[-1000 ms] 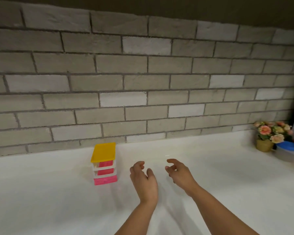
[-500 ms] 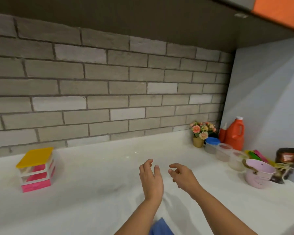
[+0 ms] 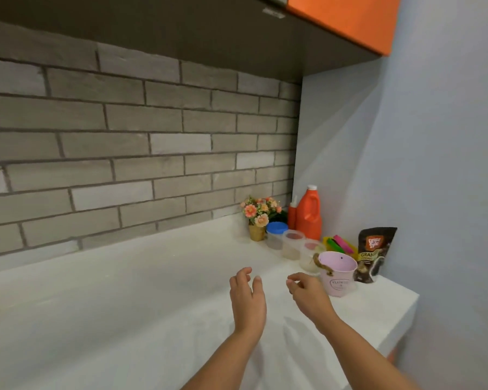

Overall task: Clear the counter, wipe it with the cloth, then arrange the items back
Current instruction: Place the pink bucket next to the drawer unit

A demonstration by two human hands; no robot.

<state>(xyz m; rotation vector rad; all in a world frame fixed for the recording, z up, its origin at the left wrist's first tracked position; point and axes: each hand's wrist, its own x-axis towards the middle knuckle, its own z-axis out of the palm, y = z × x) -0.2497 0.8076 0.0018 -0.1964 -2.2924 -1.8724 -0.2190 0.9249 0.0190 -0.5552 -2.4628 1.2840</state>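
Left hand (image 3: 248, 299) and right hand (image 3: 310, 296) are both over the white counter (image 3: 124, 305), fingers relaxed and loosely curled, nothing in either. Pink bucket (image 3: 339, 274) is just right of the right fingertips, near but apart. The other items cluster beyond and right of the fingers, in the corner: flower pot (image 3: 258, 220), blue-lid tub (image 3: 276, 235) and two clear tubs (image 3: 293, 244) in a row running toward the bucket, orange jug (image 3: 310, 215) behind them. Dark snack pouch (image 3: 373, 254) is right of the bucket. Brick wall (image 3: 124, 164) is beyond the fingertips.
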